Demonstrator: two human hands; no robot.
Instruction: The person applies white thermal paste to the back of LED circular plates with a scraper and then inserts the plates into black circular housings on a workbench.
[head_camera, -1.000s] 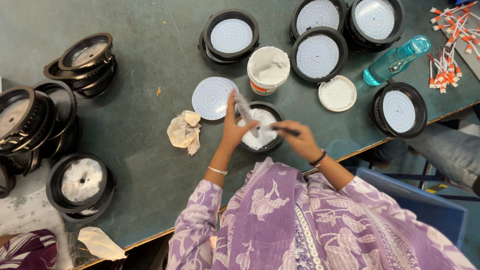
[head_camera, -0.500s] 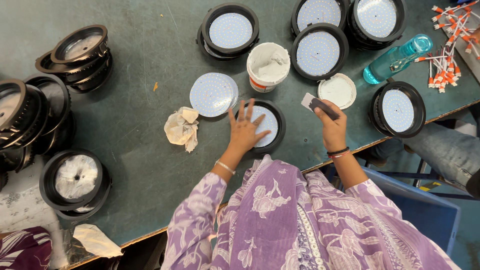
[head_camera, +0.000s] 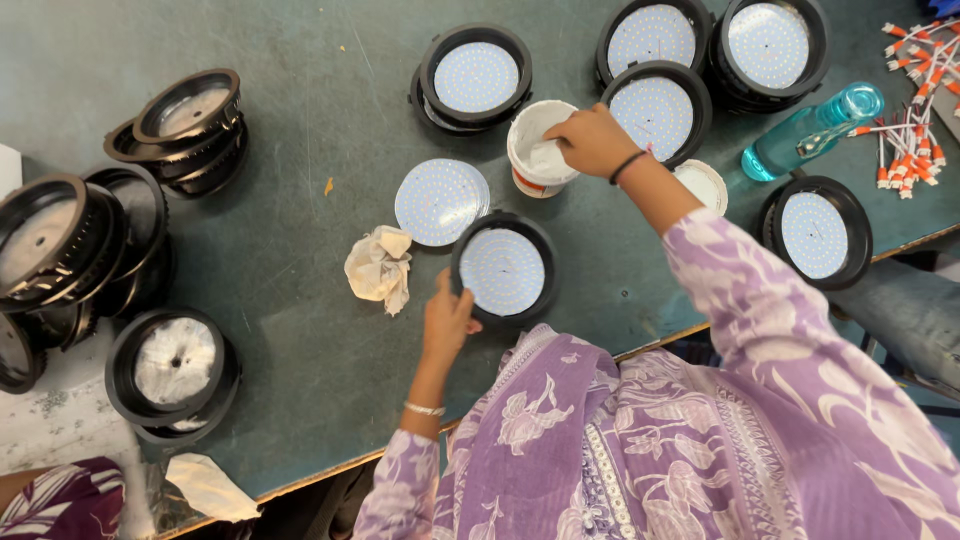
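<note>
A black round lamp housing (head_camera: 503, 270) with a white LED disc in it lies on the dark green table (head_camera: 300, 230) in front of me. My left hand (head_camera: 445, 320) grips its near-left rim. My right hand (head_camera: 590, 140) reaches across, fingers bunched and dipping into a small white tub (head_camera: 530, 165) of white paste. The small scraper it held a moment ago is hidden under the fingers.
A loose LED disc (head_camera: 441, 200) and a crumpled cloth (head_camera: 378, 265) lie left of the housing. The tub lid (head_camera: 708, 185), a blue bottle (head_camera: 810, 130) and orange-tipped wires (head_camera: 915, 130) sit right. Fitted lamps (head_camera: 475, 75) line the back. Stacked empty housings (head_camera: 190, 120) stand left.
My right hand has travelled from above the housing to the white tub. My left hand slid off the disc to the housing's rim.
</note>
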